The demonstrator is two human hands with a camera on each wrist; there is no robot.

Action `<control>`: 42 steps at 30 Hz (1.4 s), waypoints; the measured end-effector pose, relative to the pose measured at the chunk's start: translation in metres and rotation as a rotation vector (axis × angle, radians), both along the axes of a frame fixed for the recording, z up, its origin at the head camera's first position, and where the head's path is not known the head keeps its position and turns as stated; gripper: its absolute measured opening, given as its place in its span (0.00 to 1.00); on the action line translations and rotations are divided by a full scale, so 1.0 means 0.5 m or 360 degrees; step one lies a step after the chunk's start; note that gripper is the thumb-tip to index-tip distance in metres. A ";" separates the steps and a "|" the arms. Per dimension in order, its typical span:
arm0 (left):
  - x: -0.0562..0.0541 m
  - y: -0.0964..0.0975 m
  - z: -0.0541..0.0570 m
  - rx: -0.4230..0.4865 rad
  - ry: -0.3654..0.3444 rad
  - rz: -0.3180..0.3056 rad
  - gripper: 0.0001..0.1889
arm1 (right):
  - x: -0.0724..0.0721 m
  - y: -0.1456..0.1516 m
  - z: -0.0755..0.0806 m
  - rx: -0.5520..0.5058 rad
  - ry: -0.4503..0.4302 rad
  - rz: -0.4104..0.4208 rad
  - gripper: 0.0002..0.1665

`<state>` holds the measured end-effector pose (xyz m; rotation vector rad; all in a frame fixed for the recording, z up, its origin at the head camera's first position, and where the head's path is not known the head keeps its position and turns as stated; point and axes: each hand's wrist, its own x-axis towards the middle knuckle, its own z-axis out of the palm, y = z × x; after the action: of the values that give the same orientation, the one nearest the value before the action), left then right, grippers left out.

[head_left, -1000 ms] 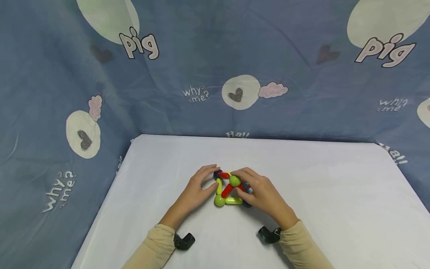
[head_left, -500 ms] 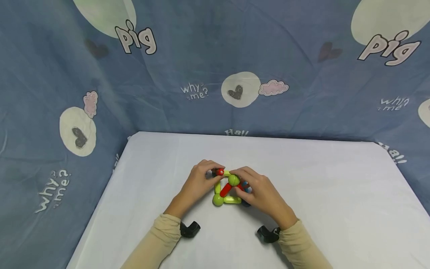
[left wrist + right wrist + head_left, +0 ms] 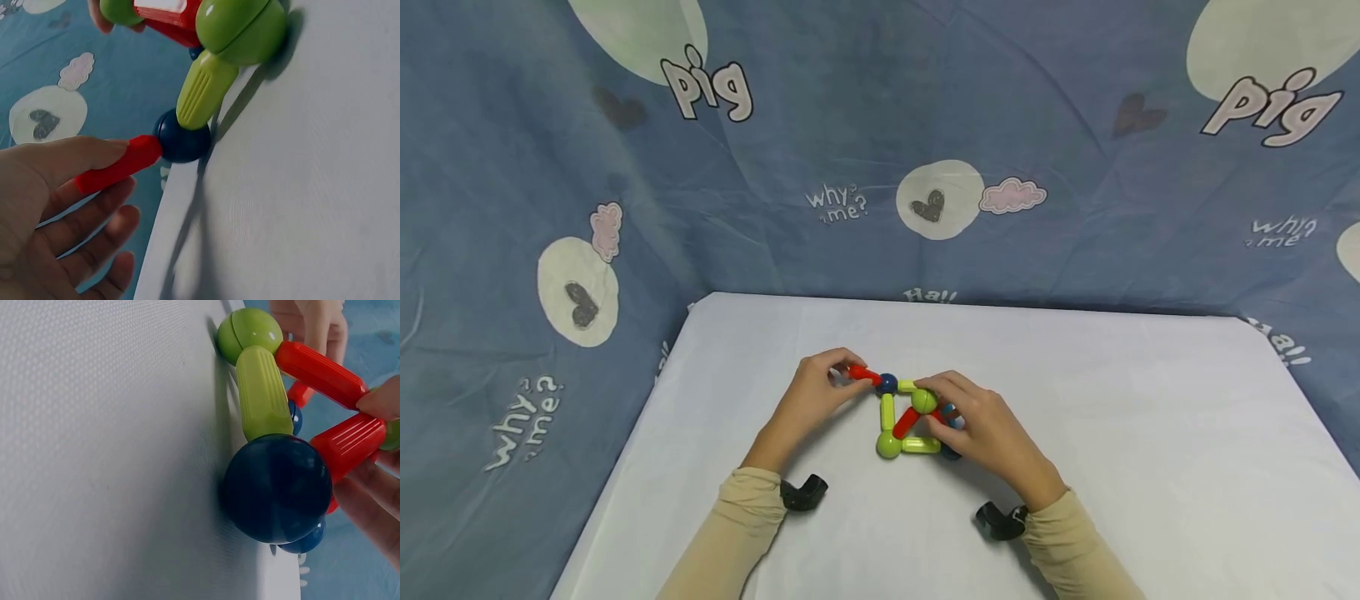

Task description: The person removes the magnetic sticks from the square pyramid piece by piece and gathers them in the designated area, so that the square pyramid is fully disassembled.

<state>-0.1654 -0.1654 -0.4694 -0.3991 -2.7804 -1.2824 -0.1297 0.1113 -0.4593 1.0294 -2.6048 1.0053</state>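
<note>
Between thumb and fingers, my left hand point(image 3: 808, 392) pinches a red rod point(image 3: 119, 167). The rod's other end touches a dark blue ball point(image 3: 180, 140) at the back left corner of a frame built of rods and balls. Yellow-green rods point(image 3: 887, 412) join that ball to a green ball point(image 3: 889, 444) at the front left and run along the other sides. My right hand point(image 3: 985, 421) holds the raised green ball point(image 3: 924, 401) where red rods point(image 3: 322, 374) meet. Another dark blue ball point(image 3: 275, 487) forms the near right corner, largely covered by that hand in the head view.
The frame rests on a white-covered table point(image 3: 1112, 392). A blue printed cloth point(image 3: 820, 117) hangs behind the table and on its left. Black wrist cameras point(image 3: 805, 493) sit at both wrists, close to the tabletop.
The left hand has taken hold of the red rod by the back left blue ball and swung it outward to the left. The right hand stays at the raised green ball.
</note>
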 end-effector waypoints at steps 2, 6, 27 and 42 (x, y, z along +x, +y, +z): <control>-0.001 -0.003 -0.001 -0.0019 -0.0049 0.0014 0.10 | 0.000 0.001 0.000 -0.0004 0.0005 0.0002 0.27; -0.002 -0.007 -0.004 -0.0053 -0.0126 0.0041 0.10 | -0.001 0.004 0.002 -0.0011 0.0013 -0.0004 0.27; -0.001 0.007 -0.021 -0.0067 -0.0215 -0.0004 0.09 | -0.063 0.084 -0.070 -0.0246 -0.0581 -0.0100 0.22; 0.002 0.016 -0.031 -0.0090 -0.0192 -0.0034 0.11 | -0.063 0.068 -0.085 -0.0217 -0.0623 -0.0133 0.22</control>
<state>-0.1646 -0.1573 -0.4847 -0.3678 -2.9257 -1.2754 -0.1613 0.1454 -0.5016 0.7472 -2.7947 1.4676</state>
